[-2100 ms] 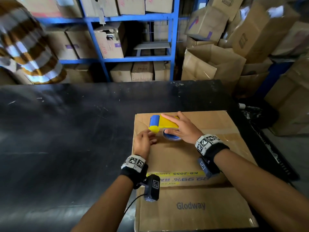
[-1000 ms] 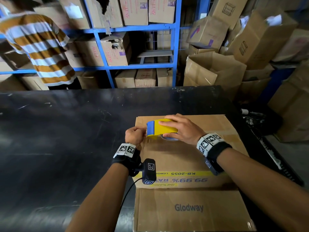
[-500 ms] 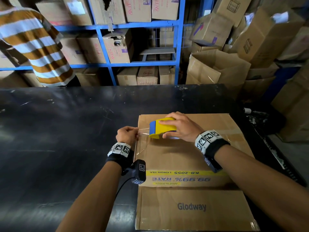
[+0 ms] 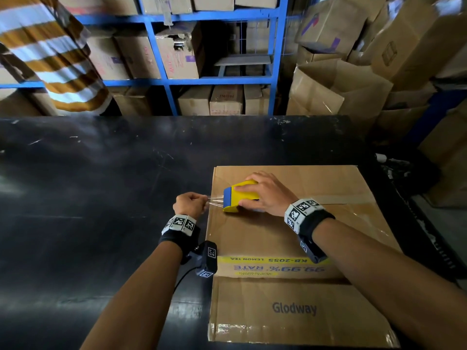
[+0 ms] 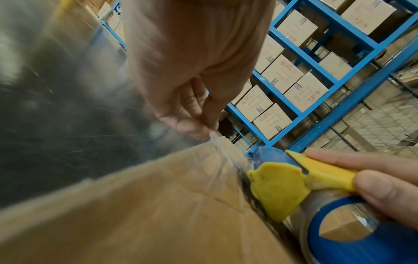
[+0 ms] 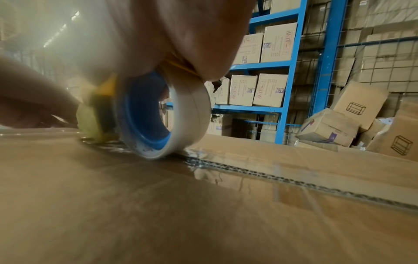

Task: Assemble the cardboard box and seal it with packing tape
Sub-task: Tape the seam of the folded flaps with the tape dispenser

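A brown cardboard box [image 4: 290, 236] printed "Glodway" lies on the black table [image 4: 101, 198], its top flaps closed along a seam [image 6: 294, 180]. My right hand [image 4: 265, 195] grips a yellow and blue tape dispenser [image 4: 238, 197] with a roll of clear tape [image 6: 181, 114], resting on the box top near its left edge. My left hand [image 4: 190, 204] hovers just past that edge and pinches the free end of the clear tape [image 5: 217, 141], stretched taut from the dispenser [image 5: 294, 182].
Blue metal shelving [image 4: 217, 18] filled with cartons stands behind the table. A heap of empty cartons [image 4: 366, 72] rises at the right. A person in a brown and white striped shirt [image 4: 50, 54] stands at the far left. Dark clutter [image 4: 409, 178] lies off the table's right edge.
My left hand took the tape's end at the dispenser and pulled it leftward past the box's left edge. The right hand kept the dispenser on the box, shifting slightly left.
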